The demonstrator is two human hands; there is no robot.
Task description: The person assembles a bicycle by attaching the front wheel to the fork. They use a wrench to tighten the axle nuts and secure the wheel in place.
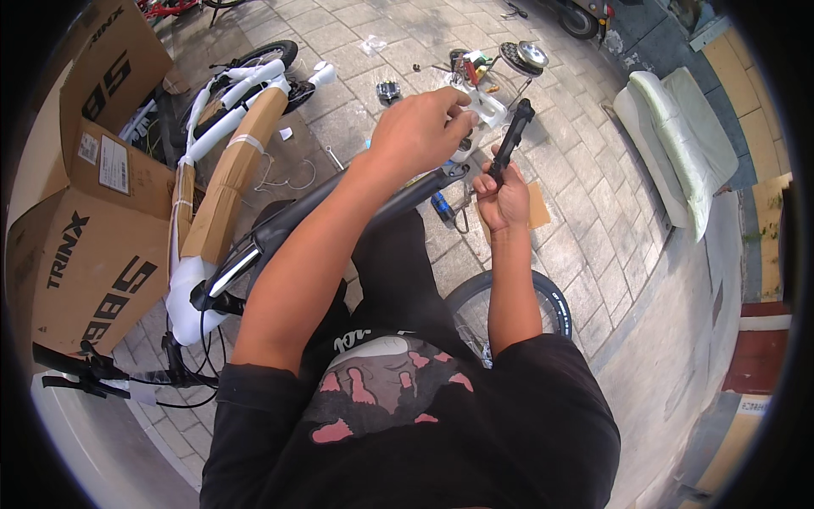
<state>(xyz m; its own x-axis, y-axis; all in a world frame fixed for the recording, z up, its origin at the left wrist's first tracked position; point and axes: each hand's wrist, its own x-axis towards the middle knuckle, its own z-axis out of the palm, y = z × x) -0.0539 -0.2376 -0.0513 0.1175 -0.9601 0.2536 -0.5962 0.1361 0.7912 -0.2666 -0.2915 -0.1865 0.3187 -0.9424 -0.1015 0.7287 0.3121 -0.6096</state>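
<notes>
Black bar-shaped part (515,136) | up in the right hand (506,204), gripped round its lower end | left hand (417,127) curled nearby, can't tell if it's gripping | probably stiff, lightish, I'd grab mid-shaft

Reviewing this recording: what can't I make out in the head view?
All in the head view:
Left hand: too small to tell whether it pinches anything.
Black part: lower end hidden by the right hand.
Wheel: partly covered by the right forearm and shirt.
Scooter: cut off by the top edge.
Small items beyond the hands: too small to identify.
</notes>
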